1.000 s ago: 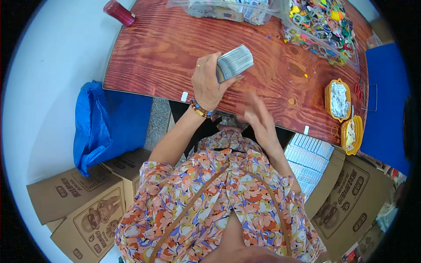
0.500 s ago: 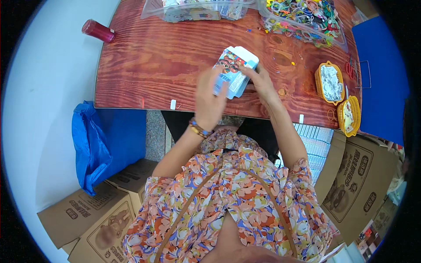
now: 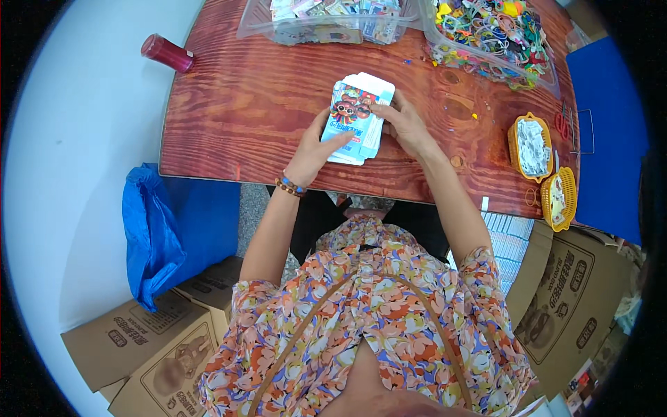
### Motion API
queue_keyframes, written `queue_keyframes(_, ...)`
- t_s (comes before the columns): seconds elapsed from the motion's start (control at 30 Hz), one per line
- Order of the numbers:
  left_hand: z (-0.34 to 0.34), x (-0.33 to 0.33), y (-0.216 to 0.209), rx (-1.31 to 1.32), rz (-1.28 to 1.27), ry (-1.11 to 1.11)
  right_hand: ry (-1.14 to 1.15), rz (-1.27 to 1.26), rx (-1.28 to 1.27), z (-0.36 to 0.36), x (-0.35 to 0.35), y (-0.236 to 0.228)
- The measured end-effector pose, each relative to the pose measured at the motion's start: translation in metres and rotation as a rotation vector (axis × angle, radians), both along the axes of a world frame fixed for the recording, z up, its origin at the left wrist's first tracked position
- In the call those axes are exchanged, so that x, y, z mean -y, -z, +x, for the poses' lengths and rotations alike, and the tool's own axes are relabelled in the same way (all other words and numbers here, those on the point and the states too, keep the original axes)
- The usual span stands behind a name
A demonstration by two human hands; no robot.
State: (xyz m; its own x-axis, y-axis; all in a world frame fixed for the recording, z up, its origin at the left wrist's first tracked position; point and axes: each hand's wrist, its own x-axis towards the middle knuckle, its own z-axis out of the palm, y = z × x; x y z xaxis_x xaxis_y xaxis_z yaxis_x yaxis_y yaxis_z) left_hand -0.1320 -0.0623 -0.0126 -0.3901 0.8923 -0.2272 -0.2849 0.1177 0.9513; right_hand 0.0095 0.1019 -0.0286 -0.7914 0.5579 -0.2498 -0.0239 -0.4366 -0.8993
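Flat light-blue and white carton blanks (image 3: 342, 132), printed with colourful cartoon figures, lie between my hands near the front middle of the table. More than one layer seems to show at their edges; how many I cannot tell. My left hand (image 3: 314, 148) grips their lower left side, thumb across the printed front and fingers mostly hidden behind. At the right edge my right hand (image 3: 408, 128) holds them too, thumb on the front near the figures. White flaps stick out at the top.
At the back stand clear bins of small packets (image 3: 319, 31) and colourful cords (image 3: 486, 59). On the right are two yellow baskets (image 3: 515, 149) (image 3: 572, 201) and red-handled scissors (image 3: 561, 126). A red cylinder (image 3: 167, 53) stands far left. Cardboard boxes (image 3: 146, 340) flank me below the table.
My left hand has moved from over the front of the cartons to their left side and now grips them. The cartons have shifted slightly left; my right hand stays on their right edge.
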Motion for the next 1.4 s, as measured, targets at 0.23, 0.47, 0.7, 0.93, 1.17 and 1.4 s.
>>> queue_keyframes(0.23, -0.042, -0.023, -0.035, -0.131, -0.141, 0.324, -0.076, 0.233, 0.095, 0.03, -0.044, -0.007)
queue_keyframes(0.47, -0.071, -0.072, -0.046, -0.573, -0.244, 0.791, -0.463, 0.54, 0.248, 0.014, -0.033, -0.041)
queue_keyframes(0.7, -0.096, -0.104, -0.004, -0.743, -0.042, -0.346, 0.214, 0.143, 0.104, -0.022, -0.005, -0.003)
queue_keyframes(0.93, -0.022, -0.063, 0.043, -0.931, -0.117, -0.348, 0.159, 0.547, 0.46, -0.037, -0.029, 0.003)
queue_keyframes(1.17, 0.009, -0.085, 0.043, -1.246, -0.09, -0.222, 0.229, 0.799, 0.489, -0.008, -0.052, -0.013)
queue_keyframes(1.4, 0.017, -0.079, 0.038, -1.46, 0.007, -0.162, 0.173, 0.694, 0.576, 0.003, -0.049, 0.015)
